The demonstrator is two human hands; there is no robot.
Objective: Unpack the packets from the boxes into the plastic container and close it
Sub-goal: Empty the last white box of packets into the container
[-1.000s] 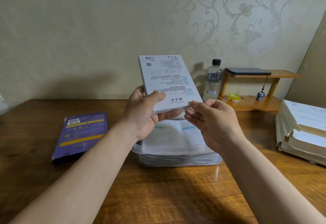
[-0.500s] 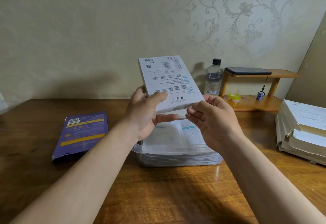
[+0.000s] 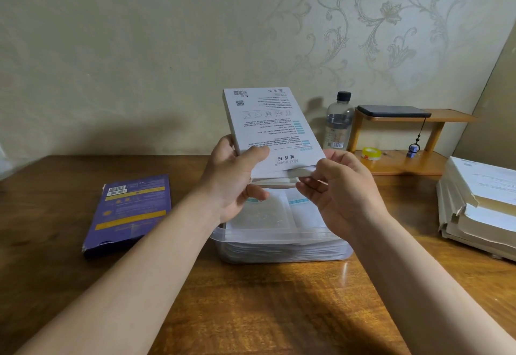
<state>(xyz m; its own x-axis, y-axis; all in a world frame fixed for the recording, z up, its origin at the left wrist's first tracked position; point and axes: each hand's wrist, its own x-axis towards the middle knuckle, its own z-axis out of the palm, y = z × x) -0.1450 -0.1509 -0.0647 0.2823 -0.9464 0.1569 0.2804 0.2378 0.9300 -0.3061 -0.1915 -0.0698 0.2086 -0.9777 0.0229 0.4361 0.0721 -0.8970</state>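
- A white box (image 3: 272, 128) is held tilted above the plastic container (image 3: 282, 245), its open lower end facing the person.
- The box is gripped at its lower left corner by the left hand (image 3: 234, 181), thumb on the printed face and fingers beneath.
- The right hand (image 3: 339, 187) is closed in a pinch on the white edge emerging from the box mouth; whether this is a flap or the packets themselves cannot be told.
- Packets (image 3: 276, 209) are already stacked in the container, reaching close to its rim.
- A purple box (image 3: 129, 210) lies flat on the wooden table (image 3: 251, 307), left of the container and apart from it.
- If the contents are pulled out too quickly, packets could slide free and be scattered beside the container.
- Since the stack sits high, closing could be hindered by packets laid unevenly or overhanging the rim.
- No lid can be identified with certainty.
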